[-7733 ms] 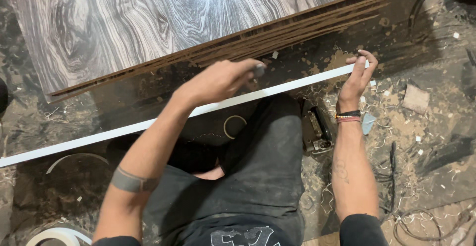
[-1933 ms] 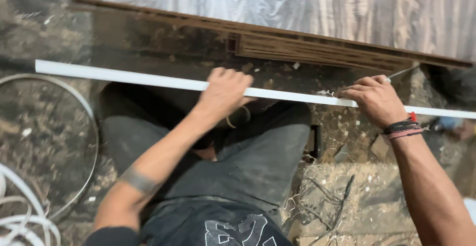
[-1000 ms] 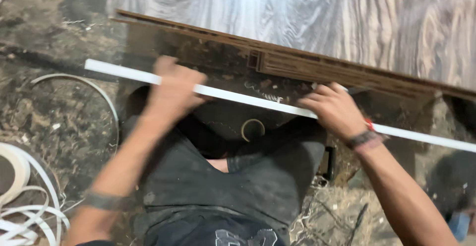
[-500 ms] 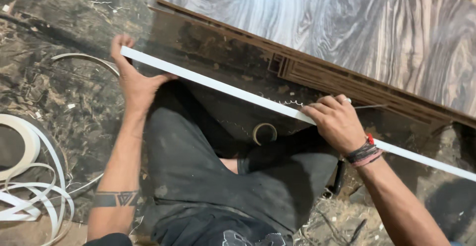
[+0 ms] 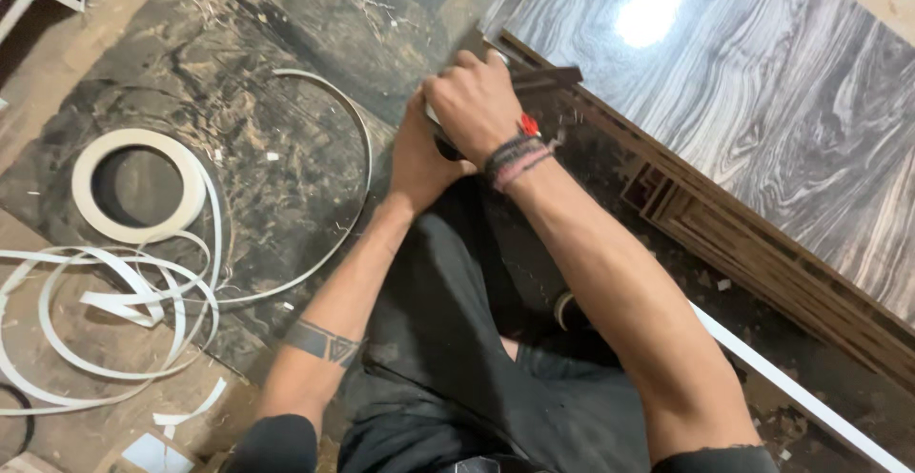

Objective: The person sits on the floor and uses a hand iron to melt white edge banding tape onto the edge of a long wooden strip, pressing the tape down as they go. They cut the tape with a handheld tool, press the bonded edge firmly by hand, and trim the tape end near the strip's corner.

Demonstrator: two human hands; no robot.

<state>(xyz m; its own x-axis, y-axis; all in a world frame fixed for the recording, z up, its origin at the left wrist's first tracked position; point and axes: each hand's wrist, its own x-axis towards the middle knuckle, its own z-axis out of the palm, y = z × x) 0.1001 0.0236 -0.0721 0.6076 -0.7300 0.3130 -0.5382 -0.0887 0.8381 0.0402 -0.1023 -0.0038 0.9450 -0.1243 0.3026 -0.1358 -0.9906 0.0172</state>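
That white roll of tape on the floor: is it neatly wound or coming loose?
Partly unwound: the white roll stays coiled, but loose loops spill beside it.

Under me is a dark floor (image 5: 286, 44), gritty with sawdust and pale chips. On it to my left lies a roll of white edge tape (image 5: 138, 185), with loose white tape strips (image 5: 105, 311) curling near it. To the right, farther off, a glossy grey wood-grain board (image 5: 762, 101) rests on stacked brown boards (image 5: 762, 254). A white strip (image 5: 791, 392) runs along the floor near right.
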